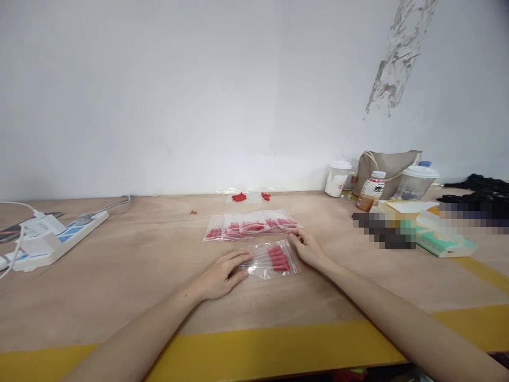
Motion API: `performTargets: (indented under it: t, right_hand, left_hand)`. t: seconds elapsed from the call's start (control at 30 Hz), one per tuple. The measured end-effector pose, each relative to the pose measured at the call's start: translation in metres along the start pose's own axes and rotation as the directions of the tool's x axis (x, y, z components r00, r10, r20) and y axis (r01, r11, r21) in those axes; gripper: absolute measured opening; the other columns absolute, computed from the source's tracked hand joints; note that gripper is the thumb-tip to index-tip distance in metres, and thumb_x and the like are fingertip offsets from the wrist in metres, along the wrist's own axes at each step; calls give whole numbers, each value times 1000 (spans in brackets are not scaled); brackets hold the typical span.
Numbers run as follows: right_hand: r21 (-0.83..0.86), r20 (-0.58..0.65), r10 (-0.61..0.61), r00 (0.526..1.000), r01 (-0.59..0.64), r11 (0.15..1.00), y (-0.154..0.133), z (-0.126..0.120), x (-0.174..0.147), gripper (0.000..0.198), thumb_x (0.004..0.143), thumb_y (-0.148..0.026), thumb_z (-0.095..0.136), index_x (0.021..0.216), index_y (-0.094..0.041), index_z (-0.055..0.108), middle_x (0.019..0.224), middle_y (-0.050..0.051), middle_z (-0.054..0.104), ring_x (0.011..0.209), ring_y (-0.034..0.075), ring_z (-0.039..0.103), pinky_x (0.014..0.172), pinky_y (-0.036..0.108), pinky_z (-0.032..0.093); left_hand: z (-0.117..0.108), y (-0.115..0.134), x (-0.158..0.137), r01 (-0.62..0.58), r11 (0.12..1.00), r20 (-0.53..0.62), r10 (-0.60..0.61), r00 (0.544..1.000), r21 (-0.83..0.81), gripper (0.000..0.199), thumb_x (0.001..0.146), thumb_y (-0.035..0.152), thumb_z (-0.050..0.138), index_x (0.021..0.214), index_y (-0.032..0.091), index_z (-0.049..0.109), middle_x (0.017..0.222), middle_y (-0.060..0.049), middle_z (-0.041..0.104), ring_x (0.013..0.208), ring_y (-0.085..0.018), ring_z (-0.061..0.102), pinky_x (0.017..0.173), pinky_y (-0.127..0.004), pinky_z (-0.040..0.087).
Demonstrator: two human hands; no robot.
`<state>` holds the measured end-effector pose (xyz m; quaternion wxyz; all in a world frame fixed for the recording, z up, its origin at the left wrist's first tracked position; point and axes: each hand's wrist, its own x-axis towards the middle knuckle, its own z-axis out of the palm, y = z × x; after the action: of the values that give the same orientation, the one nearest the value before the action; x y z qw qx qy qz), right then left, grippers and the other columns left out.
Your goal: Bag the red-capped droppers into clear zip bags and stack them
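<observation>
A clear plastic bag (pixel 260 261) lies flat on the table in front of me, with several red, stick-like pieces (pixel 280 259) side by side in its right half. My left hand (pixel 225 273) rests at the bag's left end, thumb and fingers apart, the fingertips touching the plastic. At the bag's upper right corner is my right hand (pixel 306 246), its fingers curled in a pinch on the edge. Just beyond, a row of overlapping clear bags (pixel 254 216) holds more red pieces.
Near the wall lie small red piles (pixel 239 197) on clear plastic. A power strip (pixel 75 239) with chargers and cables is at left. At right stand a paper cup (pixel 338 180), a bottle (pixel 370 192), a grey bag (pixel 387 167), a lidded plastic cup (pixel 417 183) and a tissue pack (pixel 445 241).
</observation>
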<state>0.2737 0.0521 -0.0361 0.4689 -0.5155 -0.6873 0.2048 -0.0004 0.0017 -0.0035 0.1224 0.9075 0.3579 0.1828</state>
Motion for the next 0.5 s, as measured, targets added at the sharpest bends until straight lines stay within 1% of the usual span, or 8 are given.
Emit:
performTargets:
  t: [0.07, 0.13, 0.2, 0.23, 0.3, 0.4, 0.43, 0.5]
  right_hand:
    - [-99, -11, -12, 1000, 11, 995, 1, -4, 0, 25, 79, -35, 42, 88, -18, 59, 86, 4, 61, 74, 15, 53, 68, 29, 41]
    - [-179, 33, -30, 999, 36, 983, 0, -7, -2, 23, 77, -35, 47, 84, -19, 61, 82, 3, 62, 72, 15, 53, 67, 29, 40]
    - [-215, 93, -42, 995, 62, 975, -3, -8, -4, 21, 76, -35, 49, 81, -19, 62, 79, 3, 63, 70, 15, 53, 66, 28, 40]
    - [-217, 112, -47, 993, 70, 974, -4, -8, -5, 23, 76, -36, 48, 81, -19, 63, 79, 3, 64, 69, 15, 53, 65, 28, 40]
    - [-200, 132, -47, 990, 73, 977, -6, -7, -5, 28, 78, -39, 46, 85, -19, 64, 82, 3, 64, 69, 15, 53, 64, 28, 39]
    - [-160, 176, -3, 984, 32, 987, -4, -6, 0, 31, 76, -44, 47, 83, -18, 64, 79, 3, 64, 67, 15, 53, 60, 27, 39]
    - [-145, 202, 23, 979, 7, 989, -2, -5, 3, 31, 74, -45, 50, 79, -18, 64, 75, 2, 63, 65, 14, 53, 58, 26, 38]
    - [-124, 240, 79, 968, -50, 991, 1, -3, 10, 29, 69, -45, 55, 68, -16, 61, 64, 0, 60, 58, 13, 50, 53, 24, 36]
  left_hand:
    - [0, 0, 0, -8, 1000, 8, 8, 1000, 7, 37, 90, 35, 39, 126, 27, 42, 129, -2, 45, 120, -19, 39, 101, -37, 33]
    - [1, -2, -1, -10, 1000, 13, 9, 1000, 22, 37, 91, 35, 37, 126, 27, 41, 129, -2, 45, 120, -19, 38, 101, -37, 32]
    - [3, -4, -2, -13, 998, 1, 13, 1000, 57, 36, 91, 33, 35, 126, 27, 42, 131, -2, 42, 122, -20, 36, 101, -38, 32]
    - [5, -5, -2, -14, 996, -25, 17, 1000, 87, 36, 91, 32, 35, 126, 27, 42, 132, -3, 41, 123, -21, 34, 101, -39, 32]
    - [6, -7, -1, -2, 985, -130, 25, 991, 170, 34, 90, 31, 37, 123, 25, 46, 132, -5, 40, 124, -22, 32, 101, -41, 30]
    - [2, -9, 7, 46, 949, -293, 49, 955, 311, 31, 88, 29, 40, 117, 23, 50, 126, -7, 45, 121, -23, 34, 101, -44, 27]
    - [0, -10, 13, 60, 933, -313, 58, 948, 355, 32, 88, 29, 41, 117, 23, 50, 125, -7, 46, 120, -23, 35, 101, -45, 26]
    - [-6, -12, 27, 65, 898, -297, 75, 952, 435, 36, 86, 30, 44, 121, 23, 47, 124, -7, 46, 119, -24, 36, 101, -46, 24]
